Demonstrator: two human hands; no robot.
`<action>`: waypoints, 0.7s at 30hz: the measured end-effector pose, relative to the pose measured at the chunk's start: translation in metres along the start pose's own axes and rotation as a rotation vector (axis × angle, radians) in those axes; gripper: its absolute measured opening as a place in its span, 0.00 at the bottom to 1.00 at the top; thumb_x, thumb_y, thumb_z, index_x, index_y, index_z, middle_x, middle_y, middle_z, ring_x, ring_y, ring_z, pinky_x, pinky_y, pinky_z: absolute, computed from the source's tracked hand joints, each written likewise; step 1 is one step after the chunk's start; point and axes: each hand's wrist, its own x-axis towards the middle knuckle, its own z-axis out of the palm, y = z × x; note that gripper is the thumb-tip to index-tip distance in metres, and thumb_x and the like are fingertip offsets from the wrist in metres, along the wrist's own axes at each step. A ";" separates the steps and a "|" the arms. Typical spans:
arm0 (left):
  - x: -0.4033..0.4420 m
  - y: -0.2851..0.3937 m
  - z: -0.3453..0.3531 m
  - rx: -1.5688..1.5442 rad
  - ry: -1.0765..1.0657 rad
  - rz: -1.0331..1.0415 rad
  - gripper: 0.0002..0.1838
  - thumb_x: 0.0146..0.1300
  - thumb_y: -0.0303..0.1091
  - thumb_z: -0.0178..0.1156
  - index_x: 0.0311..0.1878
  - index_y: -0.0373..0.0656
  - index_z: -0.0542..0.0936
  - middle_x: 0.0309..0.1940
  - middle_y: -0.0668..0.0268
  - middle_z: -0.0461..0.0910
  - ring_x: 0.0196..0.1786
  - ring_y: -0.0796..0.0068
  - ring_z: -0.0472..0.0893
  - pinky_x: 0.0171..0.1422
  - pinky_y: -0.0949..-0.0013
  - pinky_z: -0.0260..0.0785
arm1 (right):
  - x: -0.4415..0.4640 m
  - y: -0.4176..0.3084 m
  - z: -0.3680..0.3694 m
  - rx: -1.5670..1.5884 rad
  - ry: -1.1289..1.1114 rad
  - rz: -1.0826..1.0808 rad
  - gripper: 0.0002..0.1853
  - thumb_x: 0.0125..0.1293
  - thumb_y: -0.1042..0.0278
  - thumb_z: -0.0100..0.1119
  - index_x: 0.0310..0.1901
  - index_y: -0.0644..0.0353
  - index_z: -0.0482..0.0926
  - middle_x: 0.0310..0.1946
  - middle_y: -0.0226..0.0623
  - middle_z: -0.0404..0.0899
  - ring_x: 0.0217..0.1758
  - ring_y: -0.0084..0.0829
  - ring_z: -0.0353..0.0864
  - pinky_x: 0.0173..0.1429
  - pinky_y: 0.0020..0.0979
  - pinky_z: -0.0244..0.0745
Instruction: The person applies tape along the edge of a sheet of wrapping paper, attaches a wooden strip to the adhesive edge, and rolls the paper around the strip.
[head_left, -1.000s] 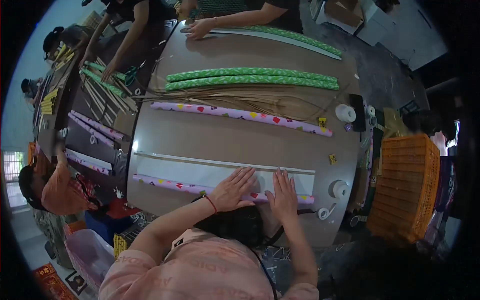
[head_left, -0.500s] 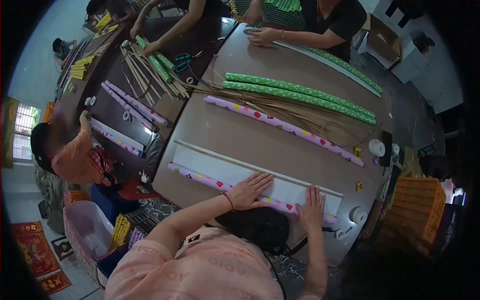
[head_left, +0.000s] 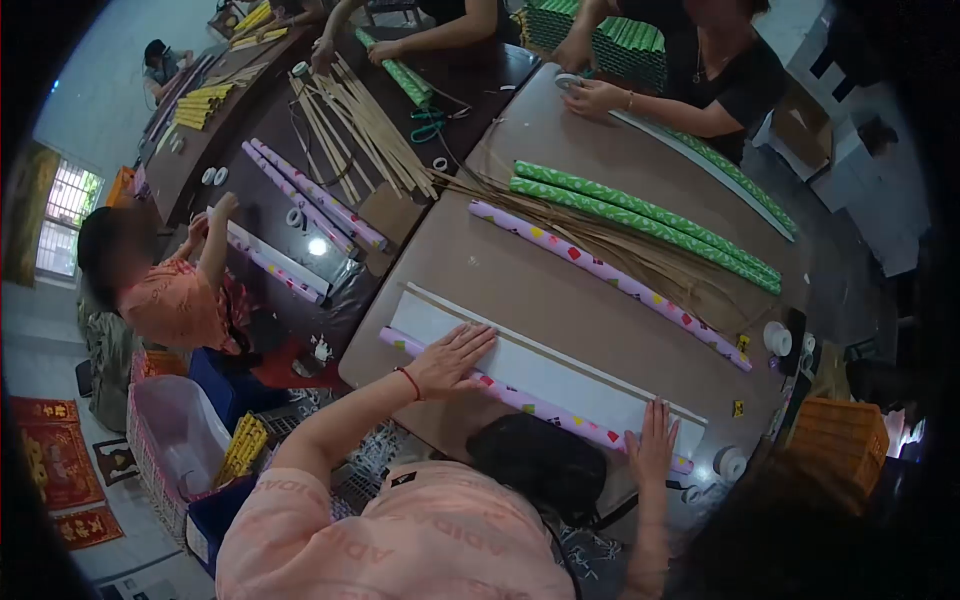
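Note:
A sheet of paper lies white side up, with a thin tan strip along its far edge. Its near side is rolled into a lilac tube printed with coloured shapes. My left hand rests flat across the tube and sheet toward the left, fingers stretched out. Near the right end, my right hand lies over the tube, its fingers extended onto the white paper. Both hands are open and pressed on the paper rather than gripping it.
Beyond the sheet lie a finished lilac tube, two green tubes and thin tan strips. Tape rolls sit at the right edge. Co-workers handle tubes across the table and at left. A black bag is against the near edge.
My hands have spread apart along the tube, the left one sliding toward its left end. The whole view has shifted. Across the table, a co-worker's hands have moved with a green tube.

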 end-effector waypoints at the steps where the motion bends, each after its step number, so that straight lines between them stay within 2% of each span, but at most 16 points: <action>1: -0.005 -0.005 -0.002 0.000 0.000 -0.006 0.44 0.72 0.63 0.44 0.77 0.36 0.55 0.80 0.55 0.52 0.82 0.60 0.49 0.85 0.54 0.35 | 0.000 -0.001 -0.001 0.001 -0.002 -0.006 0.41 0.68 0.54 0.57 0.77 0.59 0.53 0.80 0.40 0.50 0.83 0.41 0.44 0.83 0.53 0.33; 7: -0.027 -0.032 -0.013 -0.019 0.004 -0.092 0.43 0.71 0.62 0.46 0.77 0.37 0.55 0.78 0.54 0.54 0.81 0.58 0.52 0.84 0.54 0.37 | 0.001 -0.002 -0.002 -0.028 -0.047 0.021 0.40 0.70 0.55 0.56 0.78 0.59 0.52 0.80 0.39 0.48 0.84 0.41 0.43 0.84 0.53 0.33; 14: -0.052 -0.059 -0.026 -0.003 0.009 -0.189 0.43 0.71 0.61 0.46 0.77 0.37 0.55 0.79 0.54 0.52 0.82 0.60 0.50 0.84 0.54 0.37 | 0.001 -0.002 -0.001 -0.048 -0.049 0.043 0.39 0.70 0.54 0.54 0.77 0.60 0.52 0.81 0.39 0.48 0.84 0.43 0.41 0.83 0.54 0.31; 21: -0.053 -0.067 -0.019 0.056 0.023 -0.182 0.43 0.72 0.62 0.44 0.78 0.37 0.55 0.80 0.55 0.51 0.82 0.61 0.48 0.85 0.54 0.34 | 0.002 -0.001 0.001 -0.082 -0.058 0.053 0.39 0.71 0.52 0.52 0.78 0.59 0.52 0.81 0.38 0.47 0.84 0.43 0.41 0.83 0.54 0.30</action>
